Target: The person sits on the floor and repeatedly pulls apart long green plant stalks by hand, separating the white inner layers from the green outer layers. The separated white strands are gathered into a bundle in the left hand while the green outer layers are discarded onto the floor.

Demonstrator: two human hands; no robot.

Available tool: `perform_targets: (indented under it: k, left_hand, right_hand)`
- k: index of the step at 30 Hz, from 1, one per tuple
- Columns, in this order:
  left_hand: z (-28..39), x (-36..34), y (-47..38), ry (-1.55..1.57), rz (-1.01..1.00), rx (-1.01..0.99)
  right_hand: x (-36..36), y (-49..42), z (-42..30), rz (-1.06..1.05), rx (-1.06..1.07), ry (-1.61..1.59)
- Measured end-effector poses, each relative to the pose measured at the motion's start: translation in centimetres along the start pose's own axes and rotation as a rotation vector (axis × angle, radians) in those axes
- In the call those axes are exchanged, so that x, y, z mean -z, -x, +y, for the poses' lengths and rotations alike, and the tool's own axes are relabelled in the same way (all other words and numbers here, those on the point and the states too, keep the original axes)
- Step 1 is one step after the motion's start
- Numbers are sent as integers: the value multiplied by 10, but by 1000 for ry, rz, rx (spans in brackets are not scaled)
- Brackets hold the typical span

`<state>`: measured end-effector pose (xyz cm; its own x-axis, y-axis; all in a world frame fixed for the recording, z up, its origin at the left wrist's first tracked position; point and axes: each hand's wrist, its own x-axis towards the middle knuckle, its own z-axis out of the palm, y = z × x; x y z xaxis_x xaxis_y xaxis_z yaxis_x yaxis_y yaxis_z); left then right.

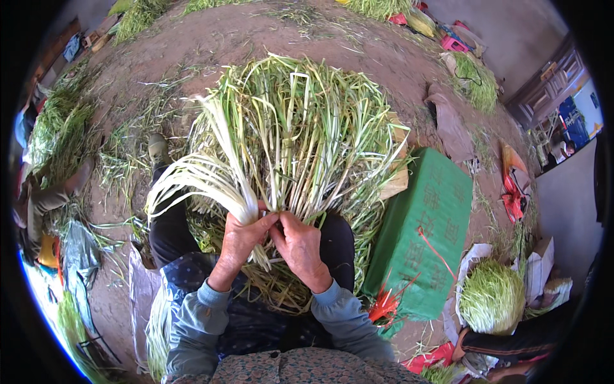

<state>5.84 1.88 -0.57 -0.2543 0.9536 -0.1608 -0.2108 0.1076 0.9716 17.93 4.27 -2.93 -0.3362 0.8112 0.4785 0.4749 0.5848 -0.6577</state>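
Observation:
My left hand (243,240) is closed around a bunch of pale, peeled leafy stalks (225,194); their long ends fan up and left, and their short ends stick out below the fist. Close beside it, my right hand (300,245) pinches at the base of a green stalk (274,187), its thumb and fingertips meeting my left thumb. Exactly what lies between those fingertips is partly hidden. A large heap of green and yellowing stalks (307,125) spreads in front of both hands, between my knees. More loose leaves lie below my wrists.
A green wrapped block (422,230) bearing writing stands at my right, with red plastic twine (386,307) at its near end. Beyond it sits a round bundle of cut stalks (494,295), near another person's arm (513,341). At far left are another person's leg (48,206) and a greens pile (60,132).

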Motion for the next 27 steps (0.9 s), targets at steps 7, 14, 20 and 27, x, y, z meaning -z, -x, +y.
perform_targets:
  k: [7,14,20,27]
  left_hand:
    - [18,13,4,46,28,-37]
    - [34,33,10,447,39,158]
    - [40,50,2,359,55,75]
    - [33,37,25,314,-48,81]
  right_hand:
    - [24,-10,2,-78,-584,-1065]
    - [10,8,-19,-294,-672,-1377]
    - [52,128,10,-889,-650,-666]
    - [53,16,-27,-197,-83,-460]
